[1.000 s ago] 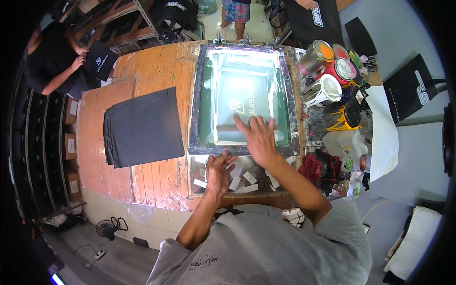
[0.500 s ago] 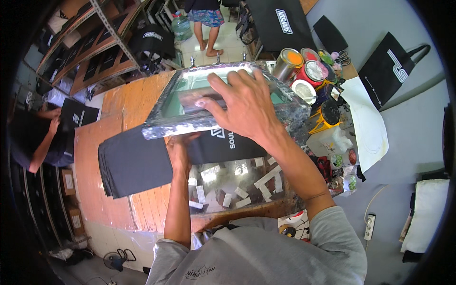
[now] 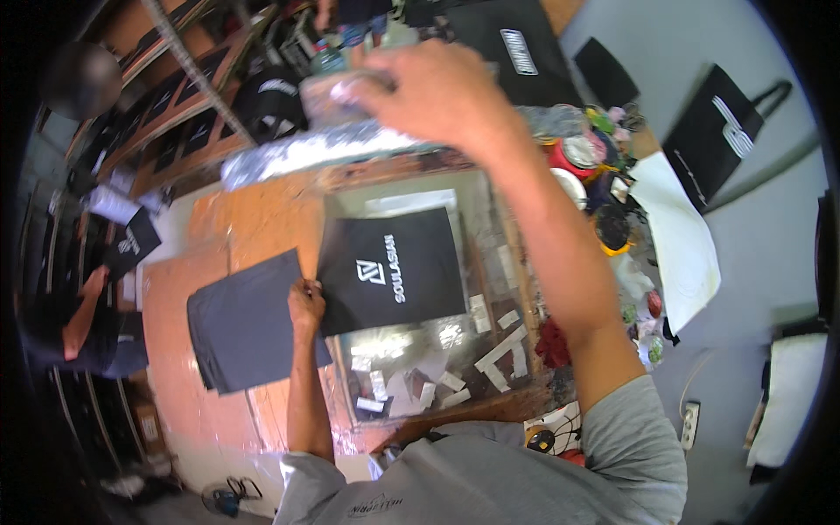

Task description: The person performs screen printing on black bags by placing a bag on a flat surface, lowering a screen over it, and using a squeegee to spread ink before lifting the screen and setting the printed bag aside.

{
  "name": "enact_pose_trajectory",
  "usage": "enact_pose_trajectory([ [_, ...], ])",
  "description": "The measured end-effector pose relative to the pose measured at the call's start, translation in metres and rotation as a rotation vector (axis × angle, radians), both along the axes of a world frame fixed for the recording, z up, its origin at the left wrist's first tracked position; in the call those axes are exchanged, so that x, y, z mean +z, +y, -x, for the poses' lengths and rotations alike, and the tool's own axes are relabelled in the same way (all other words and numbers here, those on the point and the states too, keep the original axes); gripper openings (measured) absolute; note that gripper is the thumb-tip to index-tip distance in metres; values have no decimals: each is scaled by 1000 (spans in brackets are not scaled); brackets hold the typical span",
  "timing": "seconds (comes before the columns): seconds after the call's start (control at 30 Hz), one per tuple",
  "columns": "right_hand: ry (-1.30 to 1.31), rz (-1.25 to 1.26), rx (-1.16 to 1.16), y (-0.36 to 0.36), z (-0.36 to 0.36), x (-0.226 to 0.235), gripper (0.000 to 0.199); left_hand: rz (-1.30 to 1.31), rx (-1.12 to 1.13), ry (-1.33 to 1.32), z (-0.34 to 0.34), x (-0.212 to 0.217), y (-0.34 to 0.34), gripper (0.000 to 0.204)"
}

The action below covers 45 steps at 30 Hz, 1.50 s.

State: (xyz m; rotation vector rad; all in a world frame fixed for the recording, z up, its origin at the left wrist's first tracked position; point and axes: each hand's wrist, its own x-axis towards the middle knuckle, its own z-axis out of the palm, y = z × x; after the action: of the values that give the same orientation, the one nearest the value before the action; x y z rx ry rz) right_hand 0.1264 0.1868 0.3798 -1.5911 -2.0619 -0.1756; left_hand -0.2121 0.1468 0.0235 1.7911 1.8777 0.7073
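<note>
Overhead, lifted screen frame [image 3: 350, 144]; printed black piece [image 3: 391, 271] uncovered.

Paint cans [image 3: 584, 162] crowding right edge.

A screen-printing workshop: a foil-taped printing screen frame [image 3: 350, 149] is raised over a worn wooden desk [image 3: 262, 219], with open ink cans [image 3: 577, 157] and a freshly printed black bag [image 3: 394, 271].

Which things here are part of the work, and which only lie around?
In use: right hand lifting the screen frame; left hand on the printed black bag.
Lying about: dark stack, ink tins, tape strips, white cloth.
</note>
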Motion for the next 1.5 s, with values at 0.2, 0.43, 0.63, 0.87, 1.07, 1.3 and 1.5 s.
enact_pose_trajectory([
  [0.2,117,205,-41,7,-6,1,46,-132,398,322,175,49,4,29],
  [0.43,27,130,-23,13,-11,-10,58,-485,327,244,170,41,-80,15],
  [0.63,29,129,-21,2,-9,-15,54,-251,145,130,61,-24,-158,25],
  [0.87,7,94,-28,-16,3,-17,53,-143,61,161,71,-13,-154,20],
  [1.07,39,69,-43,-31,15,-6,45,-111,116,69,74,-25,-154,21],
  [1.3,23,35,-50,-36,21,1,45,-25,94,-358,82,9,-128,14],
  [1.5,51,120,-75,-33,20,5,45,118,-154,278,-31,8,-130,44],
])
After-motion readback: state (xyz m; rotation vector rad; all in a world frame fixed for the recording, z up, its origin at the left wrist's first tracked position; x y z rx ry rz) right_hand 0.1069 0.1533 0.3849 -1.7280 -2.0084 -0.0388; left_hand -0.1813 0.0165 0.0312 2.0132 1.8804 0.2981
